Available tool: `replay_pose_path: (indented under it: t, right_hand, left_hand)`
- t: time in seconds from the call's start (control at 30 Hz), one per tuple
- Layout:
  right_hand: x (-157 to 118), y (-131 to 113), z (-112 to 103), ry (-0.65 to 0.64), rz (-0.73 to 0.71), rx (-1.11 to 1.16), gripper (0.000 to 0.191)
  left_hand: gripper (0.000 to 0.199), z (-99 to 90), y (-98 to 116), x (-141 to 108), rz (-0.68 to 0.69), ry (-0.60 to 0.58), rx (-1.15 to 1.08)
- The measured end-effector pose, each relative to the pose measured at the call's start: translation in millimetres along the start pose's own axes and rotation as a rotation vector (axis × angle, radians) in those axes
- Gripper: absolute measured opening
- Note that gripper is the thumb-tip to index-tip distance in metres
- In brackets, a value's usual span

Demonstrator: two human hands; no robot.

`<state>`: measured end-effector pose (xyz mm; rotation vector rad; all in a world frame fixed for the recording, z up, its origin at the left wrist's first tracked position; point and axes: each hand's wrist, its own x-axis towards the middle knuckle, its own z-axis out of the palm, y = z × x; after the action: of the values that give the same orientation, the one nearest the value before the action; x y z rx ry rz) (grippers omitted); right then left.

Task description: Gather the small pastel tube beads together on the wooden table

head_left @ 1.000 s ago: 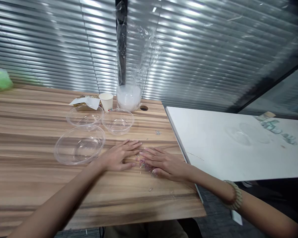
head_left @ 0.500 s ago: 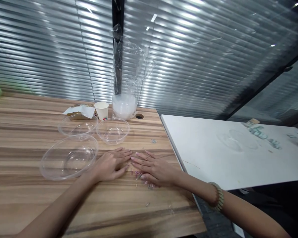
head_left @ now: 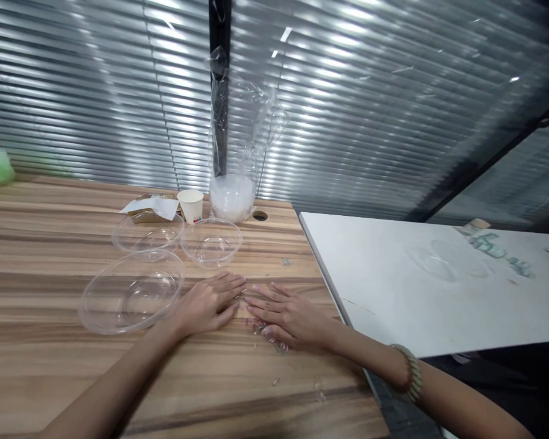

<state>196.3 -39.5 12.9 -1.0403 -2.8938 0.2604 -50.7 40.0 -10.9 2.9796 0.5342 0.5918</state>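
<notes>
My left hand (head_left: 210, 303) lies palm down on the wooden table, fingers stretched out, just right of the largest clear plastic bowl (head_left: 130, 314). Opposite it, my right hand (head_left: 293, 317) rests flat with its fingers extended, a bracelet on that wrist. Part of a pile of small shiny pieces (head_left: 281, 348), some reddish and some clear, shows from under the right hand; they are too small to name, and the palm hides the rest. A few more little bits lie between the fingertips of both hands.
Two more clear bowls (head_left: 211, 242) stand behind, near a paper cup (head_left: 191, 206), a package with white paper (head_left: 153, 207) and a bagged stack of bowls (head_left: 232, 196). Tiny pieces (head_left: 287, 261) lie farther back. A white table (head_left: 393, 292) adjoins on the right; window blinds rise behind.
The whole view has shifted slightly, so everything sits a little farther right. Both hands stay flat on the table, with hardly any movement against it.
</notes>
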Motion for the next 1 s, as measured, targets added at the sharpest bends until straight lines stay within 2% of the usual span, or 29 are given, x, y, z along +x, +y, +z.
replay_pose_path:
  t: [0.23,0.4,0.5,0.6,0.73,0.83,1.0]
  right_hand:
    - [-3,3,3,0.034,0.004,0.005,0.048]
    - [-12,10,2,0.058,0.064,-0.004,0.046]
    - [-18,30,0,0.067,0.119,-0.046,0.047]
    - [-23,60,-1,0.078,0.175,-0.105,0.047]
    - [-27,87,0,0.124,0.246,-0.161,0.048]
    - [-27,80,2,0.152,0.237,-0.145,0.048]
    - [-14,52,7,0.118,0.113,-0.076,0.048]
  left_hand:
    - [0.037,0.9,-3,0,0.010,0.003,0.013]
    - [0.040,0.2,-1,0,-0.015,-0.023,-0.017]
    - [0.047,0.6,2,0,-0.054,-0.098,-0.037]
    - [0.053,1.2,4,1,-0.106,-0.181,-0.056]
    - [0.057,1.2,4,0,-0.155,-0.231,-0.073]
    - [0.058,1.2,4,0,-0.163,-0.235,-0.077]
    - [0.058,0.4,5,-1,-0.157,-0.240,-0.070]
